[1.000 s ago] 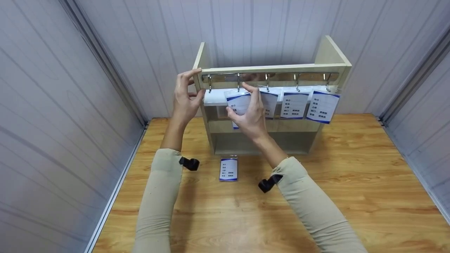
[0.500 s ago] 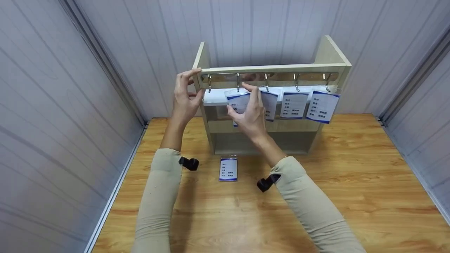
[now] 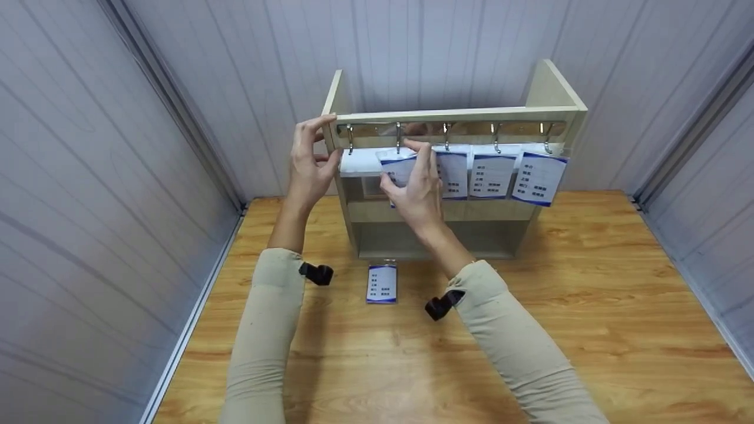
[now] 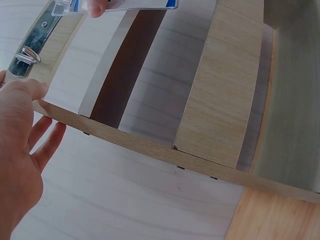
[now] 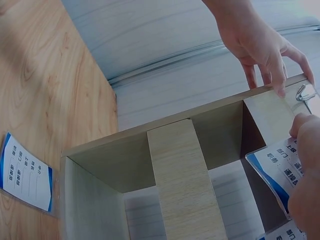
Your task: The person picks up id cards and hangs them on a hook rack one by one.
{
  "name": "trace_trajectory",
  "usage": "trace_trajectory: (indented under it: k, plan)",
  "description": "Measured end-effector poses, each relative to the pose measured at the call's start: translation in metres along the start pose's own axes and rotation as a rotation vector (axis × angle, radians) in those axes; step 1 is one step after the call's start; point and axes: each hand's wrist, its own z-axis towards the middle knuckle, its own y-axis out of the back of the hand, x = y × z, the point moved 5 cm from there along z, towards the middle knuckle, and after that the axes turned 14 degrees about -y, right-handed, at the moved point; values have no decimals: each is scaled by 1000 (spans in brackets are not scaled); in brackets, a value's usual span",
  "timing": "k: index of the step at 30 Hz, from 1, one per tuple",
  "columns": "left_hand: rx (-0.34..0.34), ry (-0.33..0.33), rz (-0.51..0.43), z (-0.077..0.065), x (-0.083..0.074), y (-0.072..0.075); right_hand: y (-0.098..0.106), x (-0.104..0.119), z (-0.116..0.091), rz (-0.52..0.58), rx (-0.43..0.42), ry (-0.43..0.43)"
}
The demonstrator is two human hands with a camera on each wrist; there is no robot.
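My left hand point(image 3: 309, 162) grips the upper left side panel of a pale wooden shelf unit point(image 3: 371, 211), fingers around its edge. My right hand point(image 3: 421, 191) pinches a clear-sleeved name badge point(image 3: 396, 167) just under the second hook point(image 3: 399, 141) from the left. That hand hides much of the badge, and I cannot tell whether its top is on the hook. In the right wrist view the held badge point(image 5: 277, 165) shows its blue border and printed lines. More badges point(image 3: 493, 175) hang from the hooks to the right. The leftmost hook point(image 3: 351, 141) carries no badge.
Another badge point(image 3: 382, 285) lies on the wood-grain surface point(image 3: 377, 359) in front of the unit. A metal hook rail point(image 3: 471, 128) runs along the unit's top front. Panelled walls point(image 3: 447, 47) stand behind and at both sides.
My right hand and wrist have shifted slightly left. The held badge's lower edge sits a little higher, and more of the badge beside it shows. My left hand stays in place.
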Motion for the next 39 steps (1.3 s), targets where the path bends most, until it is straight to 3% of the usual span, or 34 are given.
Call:
trace_trajectory:
  k: [11,18,32,39]
  plan:
    - [3,4,5,1,1,1,4,16,-7,-50,33,24]
    - [1,-2,-1,0,3,-1,4,14,-11,34,42,59]
    - [1,12,-5,2,2,-2,12,11,-19,113,-117,159]
    - [1,6,0,1,2,-3,14,9,-20,110,-150,169]
